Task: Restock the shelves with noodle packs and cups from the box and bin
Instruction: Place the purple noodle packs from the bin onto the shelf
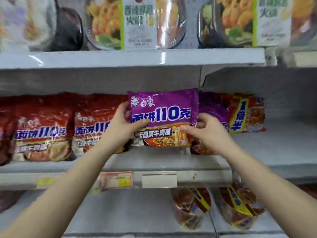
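White metal store shelving [154, 162] is filling the view, with three tiers showing. On the middle tier the left hand [123, 122] is clamping the left edge of a purple noodle pack [163, 110], thumb lying across its printed face and fingers tucked behind. The right hand [205, 133] is pinching the pack's lower right corner, fingertips curling onto the front. The pack is standing upright, facing outward, its bottom seam appearing to rest on or just above the shelf board.

Just left of it, red noodle packs [44, 129] are standing in a row; just right, a second purple pack [212, 107] is sitting partly hidden behind the held one, with an orange-banded pack [247, 114] beyond. Bowl noodles [137, 23] are lining the tier above, and cup noodles [192, 206] are lying on the tier below.

To place well, the hands should probably be pushing the pack back until it is flush with the red row, keeping it upright and label-forward, then releasing the right corner first so the neighbouring purple pack is not being dragged askew.
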The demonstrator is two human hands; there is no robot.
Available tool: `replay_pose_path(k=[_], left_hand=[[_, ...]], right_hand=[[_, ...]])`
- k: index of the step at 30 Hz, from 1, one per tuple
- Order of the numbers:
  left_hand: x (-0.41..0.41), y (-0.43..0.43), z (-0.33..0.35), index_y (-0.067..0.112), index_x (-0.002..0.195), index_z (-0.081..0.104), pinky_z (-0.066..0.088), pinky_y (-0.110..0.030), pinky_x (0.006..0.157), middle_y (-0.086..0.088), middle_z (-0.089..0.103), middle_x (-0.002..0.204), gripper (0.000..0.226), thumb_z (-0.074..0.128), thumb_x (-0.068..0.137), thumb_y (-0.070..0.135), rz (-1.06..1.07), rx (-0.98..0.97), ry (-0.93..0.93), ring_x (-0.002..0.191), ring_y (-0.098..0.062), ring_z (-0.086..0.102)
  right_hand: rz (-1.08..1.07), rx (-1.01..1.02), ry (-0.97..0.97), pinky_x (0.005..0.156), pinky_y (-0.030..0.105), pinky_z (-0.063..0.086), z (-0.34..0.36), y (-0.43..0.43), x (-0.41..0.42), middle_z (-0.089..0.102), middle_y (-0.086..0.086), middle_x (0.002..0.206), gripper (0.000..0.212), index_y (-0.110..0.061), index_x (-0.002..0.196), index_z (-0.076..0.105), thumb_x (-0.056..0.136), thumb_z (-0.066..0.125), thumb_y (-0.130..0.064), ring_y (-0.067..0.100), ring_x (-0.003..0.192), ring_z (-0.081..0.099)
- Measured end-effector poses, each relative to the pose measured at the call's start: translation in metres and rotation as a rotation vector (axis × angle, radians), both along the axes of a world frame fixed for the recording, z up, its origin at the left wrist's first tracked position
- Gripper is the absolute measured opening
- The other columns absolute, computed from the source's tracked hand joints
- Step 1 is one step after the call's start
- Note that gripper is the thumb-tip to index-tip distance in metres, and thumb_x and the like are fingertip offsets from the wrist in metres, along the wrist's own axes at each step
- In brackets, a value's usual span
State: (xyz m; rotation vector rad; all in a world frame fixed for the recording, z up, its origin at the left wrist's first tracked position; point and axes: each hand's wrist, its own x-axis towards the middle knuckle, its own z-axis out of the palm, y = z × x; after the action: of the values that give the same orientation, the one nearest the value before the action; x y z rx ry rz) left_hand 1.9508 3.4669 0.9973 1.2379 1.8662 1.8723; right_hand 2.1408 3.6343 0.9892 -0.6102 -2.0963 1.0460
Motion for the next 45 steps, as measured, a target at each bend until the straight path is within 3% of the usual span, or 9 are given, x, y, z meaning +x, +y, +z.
replay_pose_path(k=[4,7,9,13,19,27,35,41,45], left_hand=[[-0.035,0.023,-0.005,0.043,0.151,-0.015,0.037,-0.043,0.114,-0.005,0.026,0.158,0.124,0.083,0.076,0.034,0.216,0.038,0.269,0.135,-0.017,0.044],[-0.047,0.041,-0.004,0.047,0.143,-0.026,0.030,-0.035,0.112,-0.011,0.019,0.151,0.141,0.090,0.064,0.035,0.285,-0.060,0.509,0.132,-0.016,0.033],[-0.055,0.054,-0.002,0.049,0.139,-0.032,0.037,-0.045,0.110,-0.012,0.014,0.151,0.146,0.091,0.061,0.040,0.331,-0.127,0.611,0.136,-0.034,0.035],[-0.071,0.089,0.000,0.044,0.148,-0.027,0.033,-0.052,0.112,-0.018,-0.003,0.155,0.141,0.088,0.067,0.033,0.348,-0.332,0.637,0.140,-0.050,0.023],[-0.074,0.148,-0.038,0.037,0.146,-0.034,0.027,-0.049,0.115,-0.027,-0.014,0.157,0.121,0.071,0.087,0.038,0.406,-0.595,0.497,0.145,-0.047,0.018],[-0.097,0.165,-0.044,0.039,0.151,-0.023,0.011,-0.051,0.120,-0.019,-0.032,0.157,0.088,0.046,0.101,0.021,0.367,-0.547,0.492,0.151,-0.040,-0.003],[-0.101,0.163,-0.048,0.042,0.146,-0.031,0.031,-0.052,0.115,-0.019,-0.043,0.151,0.113,0.067,0.092,0.023,0.325,-0.569,0.525,0.149,-0.045,0.008],[-0.075,0.156,-0.038,0.026,0.153,-0.025,0.013,-0.052,0.122,-0.031,-0.038,0.149,0.091,0.049,0.100,0.027,0.415,-0.572,0.560,0.148,-0.049,-0.008],[-0.057,0.142,-0.016,0.022,0.151,-0.027,0.014,-0.051,0.120,-0.028,-0.033,0.154,0.111,0.065,0.090,0.027,0.297,-0.535,0.495,0.148,-0.045,-0.014]], right_hand=[[-0.039,0.112,-0.110,0.076,0.035,0.053,0.004,-0.002,-0.076,0.066,0.001,0.094,0.036,-0.019,0.108,0.051,0.083,0.075,-0.032,0.022,0.089,0.064],[-0.074,0.151,-0.201,0.085,0.039,0.054,0.001,0.008,-0.110,0.063,0.000,0.105,0.048,-0.016,0.119,0.045,0.082,0.073,-0.029,0.021,0.098,0.063],[-0.092,0.192,-0.227,0.085,0.038,0.054,0.005,0.022,-0.125,0.062,0.001,0.108,0.051,-0.015,0.122,0.045,0.080,0.072,-0.029,0.023,0.101,0.064],[0.007,0.154,-0.282,0.095,0.030,0.046,0.018,0.039,-0.160,0.046,0.011,0.134,0.066,-0.014,0.146,0.037,0.089,0.064,-0.030,0.028,0.117,0.055],[-0.201,-0.118,-0.350,0.107,0.038,0.042,-0.015,0.048,-0.194,0.030,0.022,0.153,0.099,-0.006,0.152,-0.018,0.087,0.057,-0.013,0.035,0.133,0.043],[-0.255,-0.082,-0.329,0.119,0.043,0.019,-0.036,0.051,-0.211,0.002,0.015,0.160,0.097,-0.015,0.154,-0.016,0.091,0.058,-0.018,0.036,0.146,0.014],[-0.267,0.070,-0.627,0.119,0.041,0.026,-0.026,0.039,-0.204,-0.020,0.015,0.161,0.106,-0.012,0.150,-0.028,0.092,0.062,-0.010,0.034,0.148,0.014],[-0.236,0.357,-0.932,0.108,0.037,0.041,0.002,0.008,-0.175,-0.026,0.021,0.157,0.100,-0.002,0.151,-0.019,0.090,0.061,-0.003,0.036,0.142,0.031],[-0.217,0.537,-0.880,0.109,0.040,0.039,0.036,-0.017,-0.127,-0.013,0.020,0.161,0.086,-0.001,0.155,-0.004,0.091,0.055,0.000,0.036,0.142,0.032]])
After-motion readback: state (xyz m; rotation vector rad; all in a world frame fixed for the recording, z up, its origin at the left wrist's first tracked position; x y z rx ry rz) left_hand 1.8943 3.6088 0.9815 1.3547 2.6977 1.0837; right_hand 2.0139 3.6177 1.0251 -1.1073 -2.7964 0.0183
